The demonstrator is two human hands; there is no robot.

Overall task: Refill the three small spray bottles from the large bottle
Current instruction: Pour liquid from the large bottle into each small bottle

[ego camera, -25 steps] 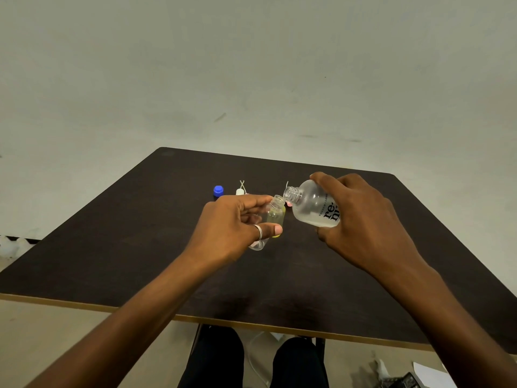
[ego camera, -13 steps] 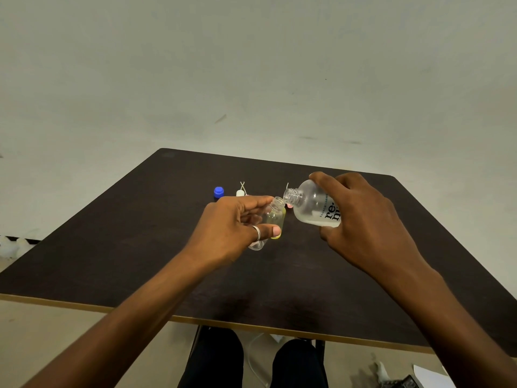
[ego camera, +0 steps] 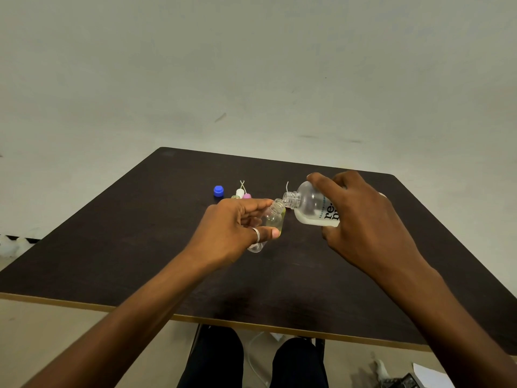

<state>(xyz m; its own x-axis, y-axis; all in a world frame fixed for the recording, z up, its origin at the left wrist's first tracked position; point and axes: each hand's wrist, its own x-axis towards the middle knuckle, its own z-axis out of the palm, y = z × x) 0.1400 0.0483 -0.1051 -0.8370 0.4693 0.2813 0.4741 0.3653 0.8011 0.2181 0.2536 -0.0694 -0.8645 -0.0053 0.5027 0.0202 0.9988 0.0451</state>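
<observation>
Left hand (ego camera: 235, 228): fingers curled round a small spray bottle (ego camera: 270, 219), thumb across its front, forefinger along the far side. Ring (ego camera: 256, 235) on the thumb. The bottle is lifted off the table (ego camera: 112, 233), over its middle. Spray head off, mouth bare.

Small bottle's long axis is tilted: base low and toward me at the left, neck up and to the right. There is a yellowish tint along its right side; I cannot tell whether that is liquid inside or something behind it.

Right hand (ego camera: 363, 219): clamped over the large bottle (ego camera: 310, 208) from above and from the right, forefinger along its upper shoulder, thumb underneath. The bottle lies nearly level, long axis left to right, open neck pointing left and slightly down. Its lip sits just at the small bottle's mouth. Liquid pools along its lower side.

Against the frames of a second ago, both grips are the same. The large bottle's mouth has closed in on the small one's, and the gap between them is now gone or nearly so.

On the far table, behind my left hand: a blue cap (ego camera: 218, 191), a white spray head (ego camera: 239, 192) and a pink spray head (ego camera: 246, 196), close together.
</observation>
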